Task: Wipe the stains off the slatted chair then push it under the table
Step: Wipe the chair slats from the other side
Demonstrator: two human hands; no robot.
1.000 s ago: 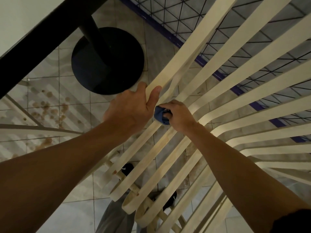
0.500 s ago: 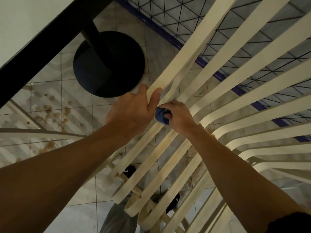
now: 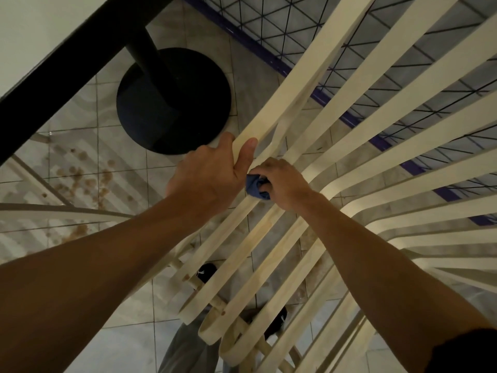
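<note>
Nearest you, under the near ends of the slatted chair [image 3: 298,76], your dark shoe [image 3: 205,273] carries a small white logo. It is too small to read, and no other writing shows.

The chair's slats have their long axis running from those rounded ends away and to the right. Brownish streaks [image 3: 269,224] mark the slats on your side of both hands, so the wiping stroke probably has to come back toward you along the slat, not across it.

Further up the chair, your left hand [image 3: 207,179] clasps the outermost slat, thumb over its top, steadying it. Just beside it, your right hand [image 3: 282,184] is bunched round a blue cloth [image 3: 255,187] and pressing it onto the neighbouring slat. The right hand is the nearer one to the streaks.

Beyond the chair's left side stands the table's round black base [image 3: 172,109], with the table [image 3: 61,74] edge above it. The chair is not yet under it. Brown spots [image 3: 78,170] dot the tiles to the chair's left, and behind it stands a wire grid [image 3: 269,22].
</note>
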